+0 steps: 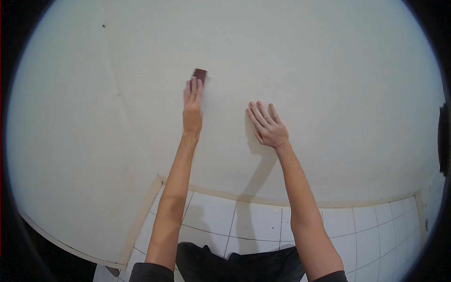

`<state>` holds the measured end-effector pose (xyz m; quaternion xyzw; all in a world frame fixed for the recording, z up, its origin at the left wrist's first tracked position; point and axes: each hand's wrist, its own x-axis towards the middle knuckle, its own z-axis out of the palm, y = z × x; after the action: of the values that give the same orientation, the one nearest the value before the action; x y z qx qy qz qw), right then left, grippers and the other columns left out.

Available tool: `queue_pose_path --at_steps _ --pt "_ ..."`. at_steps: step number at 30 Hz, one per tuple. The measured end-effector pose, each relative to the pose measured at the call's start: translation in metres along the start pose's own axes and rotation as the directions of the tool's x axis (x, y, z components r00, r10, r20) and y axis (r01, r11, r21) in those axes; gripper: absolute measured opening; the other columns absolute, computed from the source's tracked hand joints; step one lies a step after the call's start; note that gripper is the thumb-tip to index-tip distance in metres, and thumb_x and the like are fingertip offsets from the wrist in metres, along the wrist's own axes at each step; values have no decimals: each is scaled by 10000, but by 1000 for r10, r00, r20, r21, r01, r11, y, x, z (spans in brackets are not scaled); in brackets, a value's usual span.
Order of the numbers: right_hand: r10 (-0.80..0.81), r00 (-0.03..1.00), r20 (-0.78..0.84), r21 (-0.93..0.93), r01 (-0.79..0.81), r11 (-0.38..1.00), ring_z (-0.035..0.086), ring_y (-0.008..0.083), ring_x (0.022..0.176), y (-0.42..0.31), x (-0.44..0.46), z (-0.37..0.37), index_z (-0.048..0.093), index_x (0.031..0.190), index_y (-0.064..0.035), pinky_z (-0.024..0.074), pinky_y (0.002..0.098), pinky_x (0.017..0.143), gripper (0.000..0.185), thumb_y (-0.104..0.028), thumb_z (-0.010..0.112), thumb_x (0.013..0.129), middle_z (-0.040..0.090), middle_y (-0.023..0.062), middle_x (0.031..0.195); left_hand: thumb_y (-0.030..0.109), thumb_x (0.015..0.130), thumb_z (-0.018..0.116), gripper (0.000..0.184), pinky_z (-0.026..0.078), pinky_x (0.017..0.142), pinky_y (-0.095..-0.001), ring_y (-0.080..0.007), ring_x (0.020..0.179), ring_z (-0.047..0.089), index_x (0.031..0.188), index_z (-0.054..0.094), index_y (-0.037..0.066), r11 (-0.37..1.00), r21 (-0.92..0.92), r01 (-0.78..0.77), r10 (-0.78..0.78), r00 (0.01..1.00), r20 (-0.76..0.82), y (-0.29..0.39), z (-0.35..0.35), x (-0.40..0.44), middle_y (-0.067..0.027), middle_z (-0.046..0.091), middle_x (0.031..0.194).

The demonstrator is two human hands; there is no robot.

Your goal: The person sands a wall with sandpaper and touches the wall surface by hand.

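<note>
My left hand point(192, 105) is at the pale wall point(329, 61), its fingers over a small dark brown rectangular piece of what looks like sandpaper point(200, 74). The upper part of that piece sticks out past my fingertips; the rest is hidden under them. Slight blur shows on this hand. To the right and a little lower, my right hand point(268, 126) rests on the wall with fingers stretched out and nothing in it. Its fingers look whitish, and it casts a shadow down and to the left.
An inner wall corner runs down the left side, with a small dark spot point(104, 26) high up near it. White floor tiles point(256, 221) lie below, edged by a beige border. My dark-clothed legs point(239, 265) are at the bottom. A dark object point(443, 140) stands at the right edge.
</note>
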<state>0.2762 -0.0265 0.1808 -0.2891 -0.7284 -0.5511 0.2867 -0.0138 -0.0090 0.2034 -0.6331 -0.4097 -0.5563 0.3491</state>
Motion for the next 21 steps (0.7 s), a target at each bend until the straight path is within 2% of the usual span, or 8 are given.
queue_pose_path --at_steps 1,2,6,9,12,15,18,21 --pt "-1 1000 2 0 1 1000 316 237 1553 -1 -2 1 380 1598 -108 234 516 1282 892 -386 627 788 354 55 1673 -70 934 516 668 413 1210 -483 -367 1502 372 1578 387 47 988 -53 148 -148 989 10 2 -4 -5 -118 371 1651" --pt "2 1000 5 7 -2 1000 316 237 1552 -2 -3 2 377 1599 -109 236 516 1281 893 -384 631 788 352 54 1674 -153 909 501 711 399 1226 -477 -351 1508 364 1580 374 42 988 -74 134 -136 990 -22 11 -5 -10 -119 363 1653" --pt "0 1000 14 5 0 1000 313 236 1553 -1 -3 1 366 1605 -114 238 514 1281 899 -387 642 795 342 54 1678 -247 822 487 827 400 1221 -479 -358 1509 360 1587 358 40 975 21 -223 222 974 45 2 7 -17 -137 366 1649" --pt "2 1000 30 9 -2 1000 306 233 1556 2 -3 4 357 1609 -118 237 513 1282 907 -390 648 795 335 52 1682 -218 850 479 790 381 1227 -487 -362 1513 350 1588 356 37 995 79 57 -56 998 -6 6 -2 -6 -146 355 1652" --pt "6 999 34 5 -6 1000 300 228 1558 2 -4 5 352 1613 -123 238 510 1283 922 -393 659 786 331 46 1684 -234 840 464 805 340 1251 -487 -363 1525 323 1591 347 32 993 -113 42 -38 998 45 19 4 -8 -148 325 1666" --pt "3 1000 24 15 -3 1000 303 226 1557 1 -5 2 352 1612 -126 239 509 1283 930 -395 665 778 332 42 1683 -253 819 467 835 332 1256 -486 -361 1536 302 1594 338 30 992 75 -98 96 995 34 -2 -5 -6 -151 299 1677" --pt "6 1000 21 16 -7 1000 309 226 1554 1 -4 5 357 1609 -127 239 510 1284 919 -395 658 784 337 42 1681 -199 861 492 785 338 1253 -489 -356 1533 311 1595 343 39 973 -95 210 -214 976 -32 6 -7 -4 -151 310 1672" --pt "3 1000 18 19 -3 1000 317 228 1551 1 -6 2 367 1604 -123 239 512 1284 895 -387 641 794 343 45 1678 -224 846 472 811 343 1249 -492 -363 1534 307 1600 332 40 973 -37 -227 229 970 83 2 2 -10 -155 320 1667"
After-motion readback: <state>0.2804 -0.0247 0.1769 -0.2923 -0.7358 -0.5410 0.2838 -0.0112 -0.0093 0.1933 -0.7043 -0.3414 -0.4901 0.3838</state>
